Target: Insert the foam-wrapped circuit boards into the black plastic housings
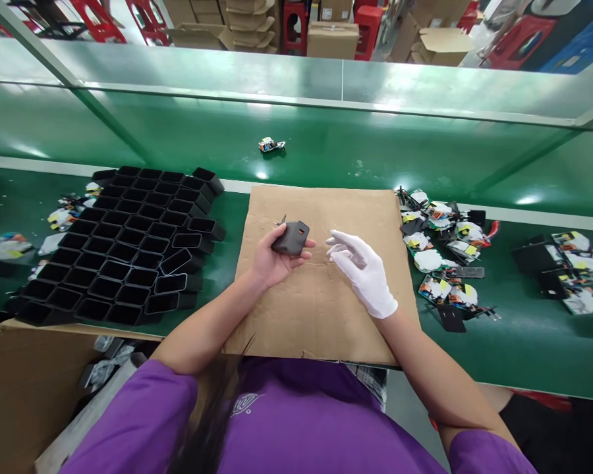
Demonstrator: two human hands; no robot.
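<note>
Charger housing in hand over the cardboard mat.
Left to right: stacked empty black plastic shells point(128, 243) await filling; your bare left hand point(271, 260) grips a dark grey plastic charger housing point(291, 238) above the brown cardboard sheet point(321, 309); your white-gloved right hand point(363, 270) hovers open; loose circuit boards point(439, 253) remain unassembled.

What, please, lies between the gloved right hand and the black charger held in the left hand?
In the head view, nothing but bare cardboard sheet shows between the right hand and the charger in the left hand.
</note>
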